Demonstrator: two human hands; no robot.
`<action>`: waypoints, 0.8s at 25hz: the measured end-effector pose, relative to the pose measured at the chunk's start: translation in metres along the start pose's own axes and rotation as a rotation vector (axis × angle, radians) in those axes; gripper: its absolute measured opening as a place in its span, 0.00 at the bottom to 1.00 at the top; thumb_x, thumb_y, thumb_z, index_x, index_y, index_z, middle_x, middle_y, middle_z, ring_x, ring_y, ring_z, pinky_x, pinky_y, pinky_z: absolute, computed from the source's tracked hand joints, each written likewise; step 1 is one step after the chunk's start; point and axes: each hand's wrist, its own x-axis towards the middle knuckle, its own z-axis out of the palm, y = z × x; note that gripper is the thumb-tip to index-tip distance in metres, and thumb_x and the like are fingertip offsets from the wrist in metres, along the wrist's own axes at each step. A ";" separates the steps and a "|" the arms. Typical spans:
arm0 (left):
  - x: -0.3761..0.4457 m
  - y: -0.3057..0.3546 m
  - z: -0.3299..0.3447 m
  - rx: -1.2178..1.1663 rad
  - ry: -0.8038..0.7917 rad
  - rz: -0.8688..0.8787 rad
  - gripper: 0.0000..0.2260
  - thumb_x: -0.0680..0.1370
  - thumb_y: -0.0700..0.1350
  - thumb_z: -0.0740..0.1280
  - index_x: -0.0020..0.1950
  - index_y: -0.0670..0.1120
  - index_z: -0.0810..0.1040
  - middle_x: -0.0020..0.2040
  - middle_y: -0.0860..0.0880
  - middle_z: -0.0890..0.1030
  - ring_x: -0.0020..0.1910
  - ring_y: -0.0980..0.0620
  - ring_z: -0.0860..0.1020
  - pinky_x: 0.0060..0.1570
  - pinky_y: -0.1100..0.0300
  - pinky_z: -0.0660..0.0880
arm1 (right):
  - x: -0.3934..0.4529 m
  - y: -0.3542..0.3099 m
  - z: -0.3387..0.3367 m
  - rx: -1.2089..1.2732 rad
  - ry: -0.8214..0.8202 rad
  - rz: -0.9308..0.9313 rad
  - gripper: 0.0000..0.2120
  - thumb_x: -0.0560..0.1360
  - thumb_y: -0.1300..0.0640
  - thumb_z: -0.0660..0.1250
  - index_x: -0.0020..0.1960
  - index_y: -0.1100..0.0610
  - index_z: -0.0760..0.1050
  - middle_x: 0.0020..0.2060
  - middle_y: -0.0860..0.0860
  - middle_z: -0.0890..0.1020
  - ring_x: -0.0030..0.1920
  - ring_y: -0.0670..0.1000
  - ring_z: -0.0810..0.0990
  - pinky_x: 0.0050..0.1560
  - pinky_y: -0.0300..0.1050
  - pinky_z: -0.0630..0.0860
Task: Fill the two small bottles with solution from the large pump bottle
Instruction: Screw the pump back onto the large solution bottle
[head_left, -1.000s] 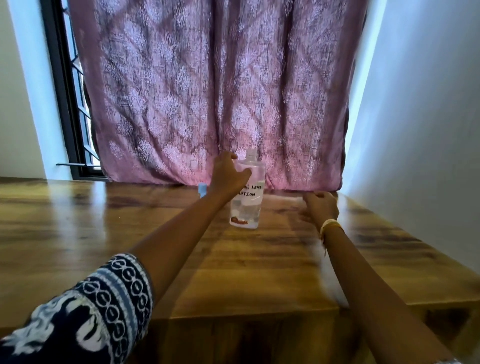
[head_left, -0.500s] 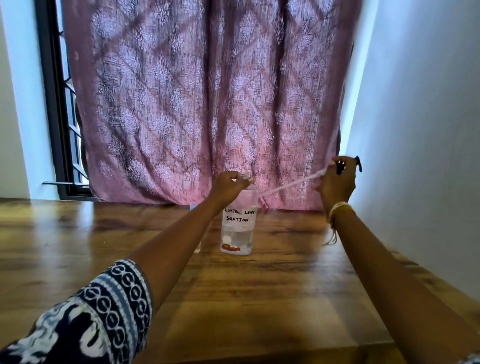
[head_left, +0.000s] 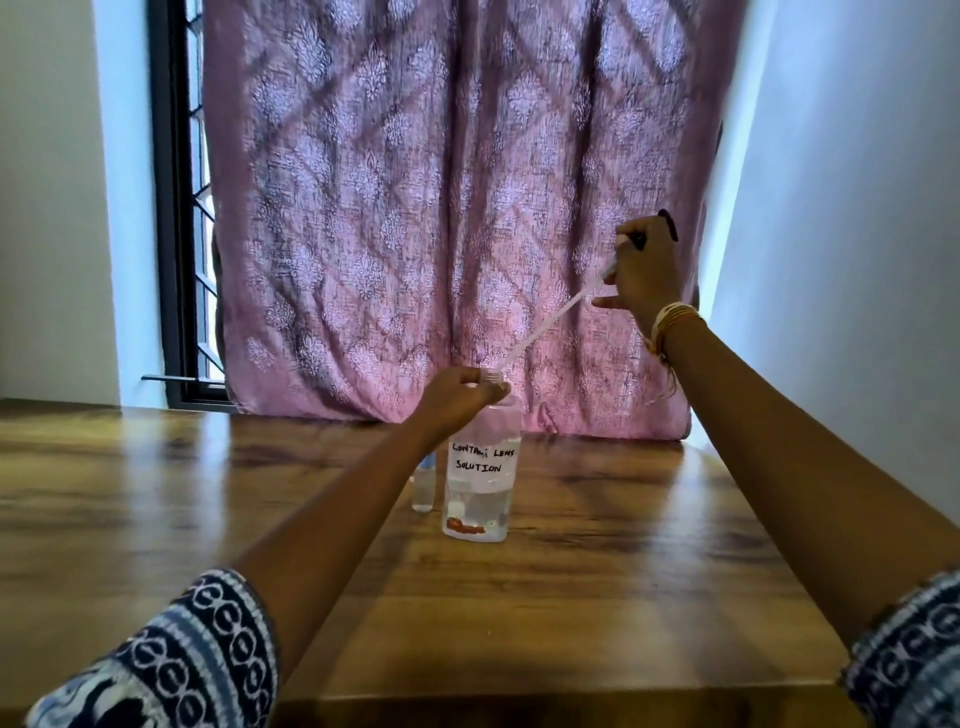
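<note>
The large clear bottle (head_left: 480, 480), hand-labelled "contact lens solution" and partly filled, stands upright on the wooden table (head_left: 571, 613). My left hand (head_left: 457, 397) grips its neck from the left. My right hand (head_left: 644, 273) is raised up and to the right, holding the pump head, and the pump's white dip tube (head_left: 545, 330) slants from it down to the bottle's mouth. One small clear bottle (head_left: 423, 486) with a blue top stands just left of the large one, partly hidden by my left forearm. A second small bottle is not visible.
A pink patterned curtain (head_left: 457, 208) hangs right behind the table's far edge. A barred window (head_left: 182, 218) is at the left and a white wall (head_left: 857, 260) runs along the table's right side. The table's near edge (head_left: 519, 696) is close to me.
My right hand rose from the table and has drawn the pump with its tube up and out of the large bottle. My left hand shifted to the neck. The camera tilted upward.
</note>
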 end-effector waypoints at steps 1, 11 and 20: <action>-0.001 -0.002 0.000 -0.009 0.010 -0.001 0.09 0.76 0.47 0.70 0.47 0.41 0.83 0.38 0.52 0.79 0.41 0.50 0.77 0.50 0.53 0.74 | -0.001 -0.002 0.003 -0.027 -0.018 -0.017 0.08 0.80 0.61 0.55 0.49 0.50 0.68 0.46 0.58 0.76 0.38 0.54 0.78 0.34 0.56 0.83; -0.012 -0.005 0.003 -0.084 0.058 0.012 0.18 0.71 0.54 0.72 0.50 0.41 0.84 0.46 0.40 0.85 0.44 0.41 0.83 0.52 0.44 0.80 | -0.040 0.001 0.047 -0.274 -0.584 -0.197 0.07 0.81 0.63 0.58 0.53 0.54 0.73 0.42 0.49 0.76 0.42 0.53 0.75 0.39 0.47 0.76; -0.021 -0.016 0.012 -0.063 0.181 0.056 0.25 0.67 0.65 0.64 0.50 0.47 0.82 0.40 0.49 0.85 0.37 0.52 0.82 0.38 0.57 0.77 | -0.095 0.054 0.066 -0.141 -0.567 -0.197 0.11 0.72 0.68 0.68 0.51 0.55 0.81 0.47 0.52 0.84 0.49 0.48 0.83 0.51 0.43 0.79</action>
